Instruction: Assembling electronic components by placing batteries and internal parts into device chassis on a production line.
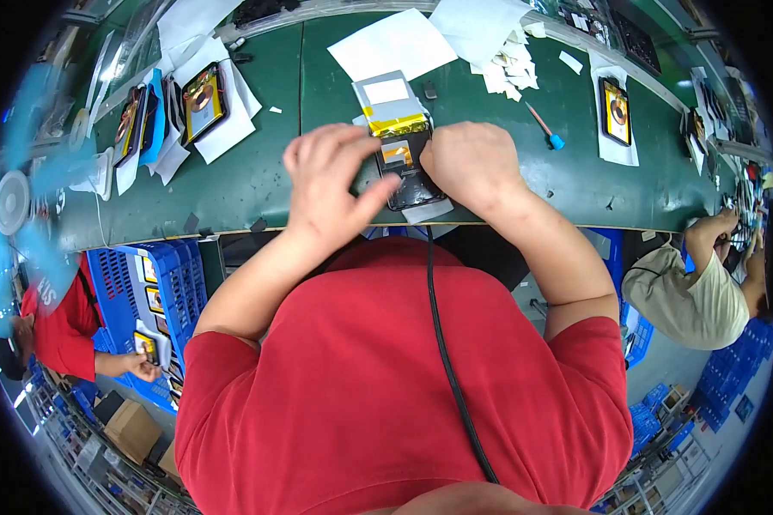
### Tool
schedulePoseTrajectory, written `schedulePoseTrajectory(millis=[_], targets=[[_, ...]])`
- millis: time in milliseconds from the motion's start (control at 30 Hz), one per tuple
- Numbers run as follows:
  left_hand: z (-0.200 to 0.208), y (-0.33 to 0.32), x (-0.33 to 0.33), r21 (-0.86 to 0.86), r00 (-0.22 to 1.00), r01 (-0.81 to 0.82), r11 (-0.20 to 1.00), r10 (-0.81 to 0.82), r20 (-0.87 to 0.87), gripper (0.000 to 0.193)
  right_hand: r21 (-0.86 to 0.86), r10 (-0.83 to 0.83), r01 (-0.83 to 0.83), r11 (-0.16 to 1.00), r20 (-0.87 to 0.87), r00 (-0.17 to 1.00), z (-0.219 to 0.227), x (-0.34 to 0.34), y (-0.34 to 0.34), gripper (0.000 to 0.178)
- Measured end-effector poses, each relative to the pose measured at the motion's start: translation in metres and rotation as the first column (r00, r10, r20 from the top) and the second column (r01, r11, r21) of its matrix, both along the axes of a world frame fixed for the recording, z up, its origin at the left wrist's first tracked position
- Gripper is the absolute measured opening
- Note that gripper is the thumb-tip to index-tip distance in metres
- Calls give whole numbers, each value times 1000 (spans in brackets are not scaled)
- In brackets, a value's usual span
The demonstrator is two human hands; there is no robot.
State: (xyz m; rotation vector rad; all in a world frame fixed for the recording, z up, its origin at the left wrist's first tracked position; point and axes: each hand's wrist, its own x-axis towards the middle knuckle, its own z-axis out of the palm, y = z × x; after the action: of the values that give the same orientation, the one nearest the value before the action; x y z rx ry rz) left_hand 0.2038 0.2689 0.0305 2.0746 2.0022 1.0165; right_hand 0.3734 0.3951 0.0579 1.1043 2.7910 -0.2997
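Opened dark device [408, 172] lying at the near edge of the green desk [258, 163], long axis running away from the person; left hand [331, 184] grasps its left side, right hand [472, 163] its right, both equally near, fingers curled

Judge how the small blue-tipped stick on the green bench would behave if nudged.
The blue-tipped stick looks thin and round, so it would probably roll or skid on the smooth green bench. It seems light for its length. It lies apart from the right hand, so nothing steadies it.
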Motion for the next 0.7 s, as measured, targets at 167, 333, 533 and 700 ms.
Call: schedulePoseTrajectory(millis=[167,333,533,700], targets=[[-8,27,-31,-226,968,-126,966,170,183,68,-9,-43,42,999,-102,994,7,3,10,32],[-13,49,-27,-249,992,-74,966,96,76,90,10,48,-48,999,-367,929,-1,-16,46,19],[-19,53,-23,-227,989,-113,967,131,68,98,170,384,-349,921,-256,887,-6,-46,56,14],[-23,55,-22,-183,982,-101,978,127,136,100,239,487,-454,858,-99,868,3,-66,57,15]])
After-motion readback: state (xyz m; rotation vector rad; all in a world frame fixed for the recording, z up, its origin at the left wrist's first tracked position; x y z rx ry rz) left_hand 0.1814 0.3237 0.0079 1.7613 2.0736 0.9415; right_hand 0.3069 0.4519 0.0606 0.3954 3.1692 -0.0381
